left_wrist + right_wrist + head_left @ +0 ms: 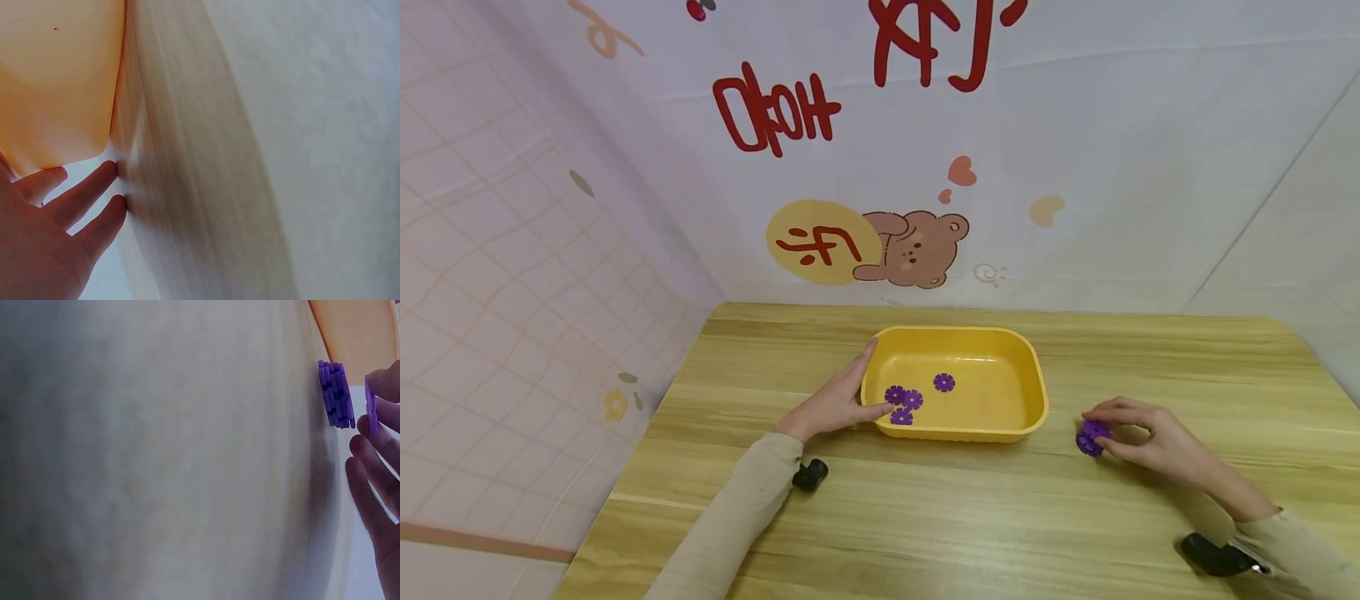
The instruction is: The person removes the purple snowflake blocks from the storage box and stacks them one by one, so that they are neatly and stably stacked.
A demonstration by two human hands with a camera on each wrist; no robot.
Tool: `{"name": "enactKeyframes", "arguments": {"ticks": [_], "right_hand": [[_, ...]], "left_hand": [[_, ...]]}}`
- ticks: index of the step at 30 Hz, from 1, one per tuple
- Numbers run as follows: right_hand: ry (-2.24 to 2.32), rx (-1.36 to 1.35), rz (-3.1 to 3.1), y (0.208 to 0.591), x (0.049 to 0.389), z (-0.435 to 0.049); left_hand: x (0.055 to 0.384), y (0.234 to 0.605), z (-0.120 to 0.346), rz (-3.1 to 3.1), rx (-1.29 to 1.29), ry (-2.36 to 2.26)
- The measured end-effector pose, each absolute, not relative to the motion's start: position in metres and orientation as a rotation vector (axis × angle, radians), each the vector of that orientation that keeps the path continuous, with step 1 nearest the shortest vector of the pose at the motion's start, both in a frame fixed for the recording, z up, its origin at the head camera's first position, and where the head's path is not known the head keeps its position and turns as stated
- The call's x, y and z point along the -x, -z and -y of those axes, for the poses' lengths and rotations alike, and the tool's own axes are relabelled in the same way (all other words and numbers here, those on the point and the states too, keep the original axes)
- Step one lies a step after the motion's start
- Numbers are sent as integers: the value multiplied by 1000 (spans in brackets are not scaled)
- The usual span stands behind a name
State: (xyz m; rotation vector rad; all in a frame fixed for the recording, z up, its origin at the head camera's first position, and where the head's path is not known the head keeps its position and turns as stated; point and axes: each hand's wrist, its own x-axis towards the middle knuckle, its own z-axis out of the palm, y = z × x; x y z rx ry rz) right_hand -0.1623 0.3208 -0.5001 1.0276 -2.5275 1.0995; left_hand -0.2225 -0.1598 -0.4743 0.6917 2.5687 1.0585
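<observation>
My left hand (835, 404) rests against the left end of a yellow plastic tub (1041, 379), its fingers extended along the outer wall and its thumb reaching over the front-left rim. To the right of the tub, my right hand (1157, 437) pinches one thin purple snowflake disc (371, 409) between thumb and fingers. Just beneath that disc stands a short stack of purple discs (335, 394), with a gap between them in the right wrist view. Inside the tub lie several loose purple discs (943, 382), mostly grouped near my left thumb.
The wood-grain table (940, 517) meets a white printed backdrop (1112, 125) at its far edge, with another printed sheet on the left. Black wrist devices are on both arms, the left one (810, 475) close over the table.
</observation>
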Motion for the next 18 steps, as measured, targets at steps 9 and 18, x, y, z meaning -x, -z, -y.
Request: {"name": "enactKeyframes", "arguments": {"ticks": [9, 18], "right_hand": [[-1111, -1114, 2498, 502, 163, -320], [-1121, -1148, 2513, 502, 162, -320]], "left_hand": [[222, 474, 159, -2575, -698, -1060], [222, 472, 159, -2568, -679, -1052]]}}
